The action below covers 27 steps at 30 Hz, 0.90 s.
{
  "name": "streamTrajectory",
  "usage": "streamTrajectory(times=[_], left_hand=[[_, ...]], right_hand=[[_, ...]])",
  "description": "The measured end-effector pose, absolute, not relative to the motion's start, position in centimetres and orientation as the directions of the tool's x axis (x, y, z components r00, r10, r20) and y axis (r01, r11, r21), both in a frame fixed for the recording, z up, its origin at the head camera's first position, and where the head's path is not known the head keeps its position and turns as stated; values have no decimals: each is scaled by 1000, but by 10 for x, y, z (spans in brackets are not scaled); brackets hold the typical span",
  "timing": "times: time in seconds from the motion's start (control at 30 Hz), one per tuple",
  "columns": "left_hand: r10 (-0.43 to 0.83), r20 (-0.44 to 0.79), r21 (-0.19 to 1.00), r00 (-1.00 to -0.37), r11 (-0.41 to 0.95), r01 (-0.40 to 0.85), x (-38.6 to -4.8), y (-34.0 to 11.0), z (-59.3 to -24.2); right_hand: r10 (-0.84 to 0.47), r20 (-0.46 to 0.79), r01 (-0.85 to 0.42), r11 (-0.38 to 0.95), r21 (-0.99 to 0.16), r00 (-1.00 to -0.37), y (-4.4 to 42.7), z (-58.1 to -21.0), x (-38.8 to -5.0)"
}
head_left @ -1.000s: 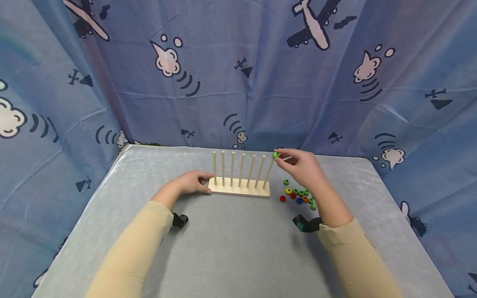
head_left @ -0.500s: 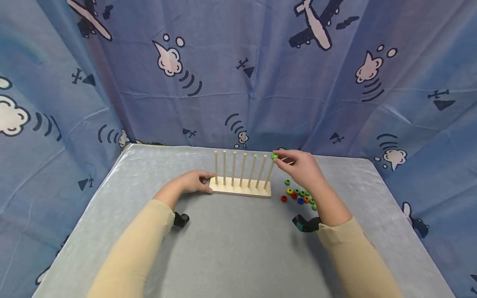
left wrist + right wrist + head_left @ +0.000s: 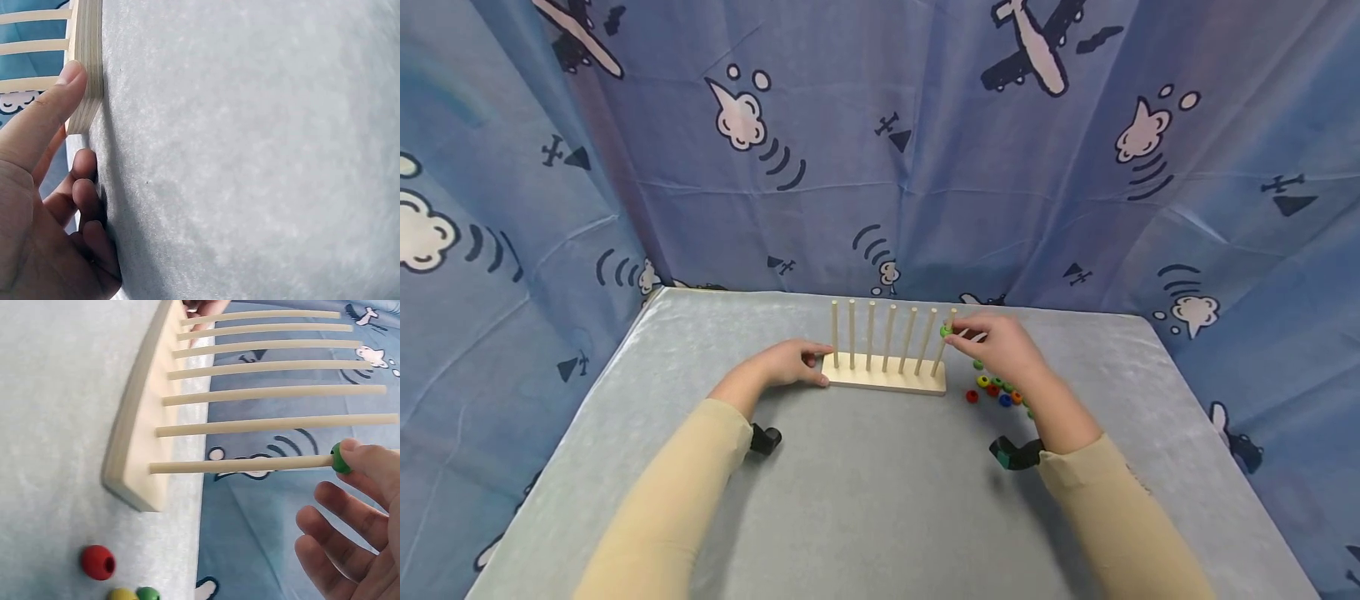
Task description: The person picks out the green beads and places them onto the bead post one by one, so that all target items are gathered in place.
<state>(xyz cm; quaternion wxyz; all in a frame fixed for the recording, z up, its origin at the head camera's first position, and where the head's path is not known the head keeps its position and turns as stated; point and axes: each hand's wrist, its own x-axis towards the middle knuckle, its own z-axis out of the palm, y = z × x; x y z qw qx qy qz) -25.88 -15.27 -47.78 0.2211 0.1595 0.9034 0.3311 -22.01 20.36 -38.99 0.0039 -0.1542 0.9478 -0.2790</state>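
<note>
A light wooden peg rack point(image 3: 883, 379) with a row of upright pegs stands on the table. My left hand point(image 3: 782, 364) grips the left end of its base, thumb point(image 3: 74, 74) on the front edge; the fingers behind are partly hidden. Between thumb and forefinger my right hand point(image 3: 1007, 348) pinches a green bead point(image 3: 339, 459). The bead is threaded on the rightmost peg point(image 3: 244, 465), below its tip, and the rest of that peg is bare. In the right wrist view the other fingers of this hand hang loosely curled beside the peg.
Several loose beads lie right of the rack, among them a red bead point(image 3: 972, 397), a yellow bead point(image 3: 982, 381) and a blue bead point(image 3: 1005, 401). My right forearm covers part of them. Behind the grey-white table point(image 3: 880, 500) hangs a blue patterned curtain point(image 3: 820, 167).
My right hand has lowered the green bead from the tip of the rightmost peg to a little way down it. The left hand keeps its hold on the base.
</note>
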Motion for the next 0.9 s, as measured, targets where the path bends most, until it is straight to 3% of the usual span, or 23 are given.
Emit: streamTrajectory(times=[0.9], left_hand=[[433, -293, 663, -852, 734, 145, -262, -151, -479]], right_hand=[[-383, -95, -309, 848, -431, -919, 198, -445, -238]])
